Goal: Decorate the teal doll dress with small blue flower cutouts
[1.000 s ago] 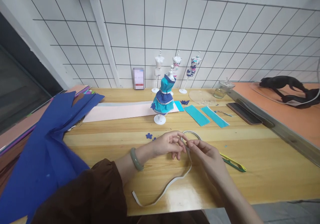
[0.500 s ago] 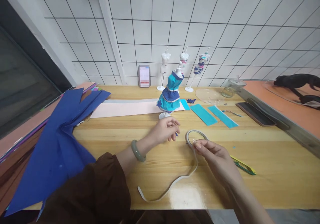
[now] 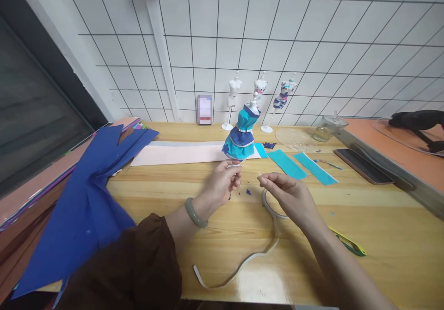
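Near the centre of the frame, the dressed mannequin (image 3: 242,136) was clamped low down by the grip of the left hand (image 3: 220,184); right of it, a tiny pale scrap (image 3: 259,175) was pinched by the right hand (image 3: 293,199); the tape roll (image 3: 264,200) was partly hidden behind that hand.

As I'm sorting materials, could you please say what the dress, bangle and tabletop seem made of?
Dress: matte crepe paper or thin fabric, judging by gathered ruffles.
Bangle: perhaps stone or glass, smooth, slightly shiny.
Tabletop: glossy wood or laminate, showing grain and glare.
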A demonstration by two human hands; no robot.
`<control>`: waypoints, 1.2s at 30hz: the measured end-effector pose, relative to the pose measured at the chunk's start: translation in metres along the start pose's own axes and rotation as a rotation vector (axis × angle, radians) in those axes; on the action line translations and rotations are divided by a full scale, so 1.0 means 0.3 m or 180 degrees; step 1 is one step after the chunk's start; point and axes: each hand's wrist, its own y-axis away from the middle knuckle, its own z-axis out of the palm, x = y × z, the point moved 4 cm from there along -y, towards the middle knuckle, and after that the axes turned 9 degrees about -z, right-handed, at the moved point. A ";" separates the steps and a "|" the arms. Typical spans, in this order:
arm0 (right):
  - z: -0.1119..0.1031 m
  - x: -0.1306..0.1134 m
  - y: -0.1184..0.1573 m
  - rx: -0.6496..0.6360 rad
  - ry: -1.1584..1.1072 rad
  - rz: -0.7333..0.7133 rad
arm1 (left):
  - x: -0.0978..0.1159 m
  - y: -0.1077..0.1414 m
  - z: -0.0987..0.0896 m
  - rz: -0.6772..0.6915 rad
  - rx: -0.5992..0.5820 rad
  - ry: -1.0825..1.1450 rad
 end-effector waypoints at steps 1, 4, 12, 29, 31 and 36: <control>0.007 -0.007 -0.016 0.0003 -0.0010 -0.0045 | 0.003 0.002 0.002 0.0024 -0.0052 0.0046; 0.031 -0.018 -0.060 -0.0055 -0.0028 -0.0120 | 0.008 0.012 0.009 0.0071 -0.0173 0.0138; 0.082 0.007 -0.128 -0.0180 -0.0418 -0.0167 | 0.004 0.010 0.027 0.0123 -0.0408 0.0395; 0.105 0.025 -0.107 -0.0187 -0.0893 -0.0112 | 0.009 -0.031 0.010 0.0088 -0.0546 0.0884; 0.110 0.020 -0.107 -0.0219 -0.0882 -0.0172 | 0.010 -0.029 0.008 0.0103 -0.0559 0.0872; 0.116 -0.001 -0.119 -0.0360 -0.0718 -0.0253 | 0.021 -0.026 0.006 0.0178 -0.0541 0.0876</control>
